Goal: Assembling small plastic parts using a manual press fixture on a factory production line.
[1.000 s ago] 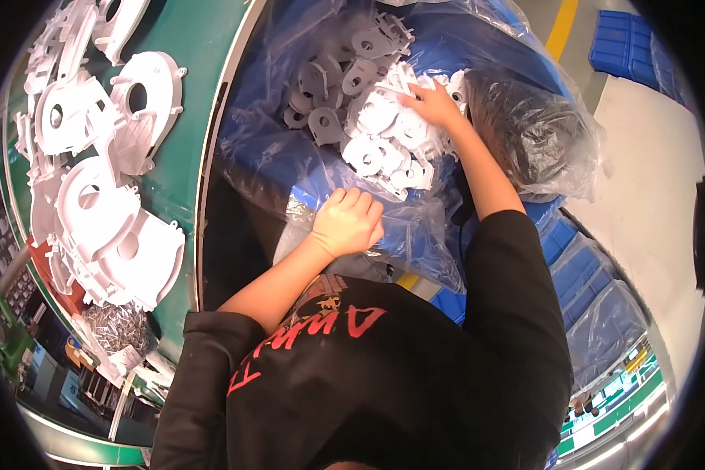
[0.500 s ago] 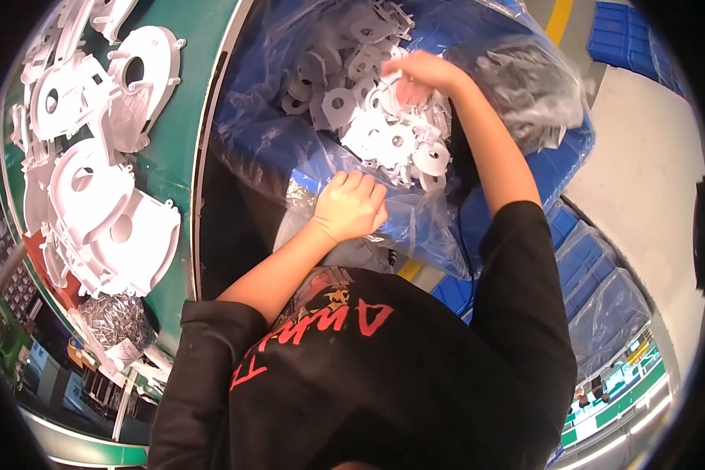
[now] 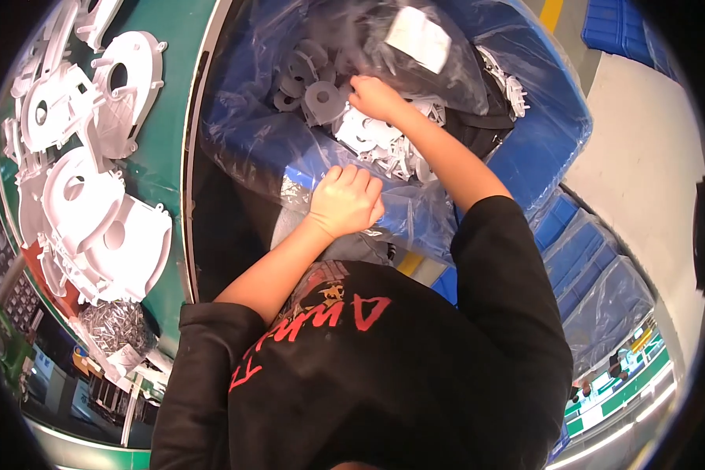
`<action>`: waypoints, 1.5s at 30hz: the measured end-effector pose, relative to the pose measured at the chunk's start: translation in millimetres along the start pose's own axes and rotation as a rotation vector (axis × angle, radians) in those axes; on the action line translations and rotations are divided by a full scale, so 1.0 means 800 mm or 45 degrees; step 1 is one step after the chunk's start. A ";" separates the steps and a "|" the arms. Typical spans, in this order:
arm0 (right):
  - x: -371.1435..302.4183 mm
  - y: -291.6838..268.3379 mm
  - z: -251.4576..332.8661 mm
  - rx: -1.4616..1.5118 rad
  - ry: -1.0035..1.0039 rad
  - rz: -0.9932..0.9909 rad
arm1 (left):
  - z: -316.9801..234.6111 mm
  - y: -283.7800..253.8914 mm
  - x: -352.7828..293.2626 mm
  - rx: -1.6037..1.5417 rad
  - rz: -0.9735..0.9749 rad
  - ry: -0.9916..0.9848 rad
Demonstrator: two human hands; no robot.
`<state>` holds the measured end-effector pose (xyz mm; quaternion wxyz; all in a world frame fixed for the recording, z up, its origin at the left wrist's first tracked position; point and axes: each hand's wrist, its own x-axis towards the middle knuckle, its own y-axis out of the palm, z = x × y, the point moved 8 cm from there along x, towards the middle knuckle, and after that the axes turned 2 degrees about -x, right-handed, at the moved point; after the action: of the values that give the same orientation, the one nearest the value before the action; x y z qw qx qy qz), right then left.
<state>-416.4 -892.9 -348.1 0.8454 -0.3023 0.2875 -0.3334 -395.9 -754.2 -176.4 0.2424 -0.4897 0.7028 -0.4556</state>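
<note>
My left hand [image 3: 346, 200] is closed over the near edge of a blue bin [image 3: 556, 160], where its clear plastic liner [image 3: 266, 153] folds over. Inside the bin lie many white moulded plastic parts [image 3: 368, 137] with round holes. My right hand [image 3: 377, 100] reaches in above them with fingers curled, at the lower edge of a grey translucent plastic bag [image 3: 446, 82] bearing a white label [image 3: 419, 39]. The bag covers some of the parts, and its folds partly hide what my right fingertips grip.
On the left, a green-topped table [image 3: 164, 133] holds stacked white housings [image 3: 137, 243] and a bag of small metal pieces [image 3: 117, 325]. Blue crates [image 3: 576, 243] under plastic stand at the right, near a pale surface [image 3: 642, 149]. A dark cloth-like thing [image 3: 478, 133] lies in the bin.
The grey bag has shifted left from the bin's right side, over the parts. My right hand has moved slightly left and down, its fingers now curled. My left hand stays on the edge.
</note>
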 end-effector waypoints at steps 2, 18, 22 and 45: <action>-0.008 0.010 0.000 0.142 0.193 0.136 | 0.001 0.000 -0.001 0.009 0.002 0.002; -0.215 -0.039 -0.137 1.447 0.866 -1.049 | 0.064 0.017 0.047 -0.593 0.300 -0.741; -0.254 -0.035 -0.143 0.766 0.812 -1.002 | 0.170 0.013 0.099 -0.658 0.002 -0.929; 0.128 -0.116 0.047 -0.686 0.146 0.132 | 0.074 -0.055 0.004 0.036 -0.201 -0.358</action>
<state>-363.6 -1011.7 -287.5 0.7328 -0.4818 0.4284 -0.2178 -330.1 -785.8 -165.0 0.3085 -0.5989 0.6148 -0.4102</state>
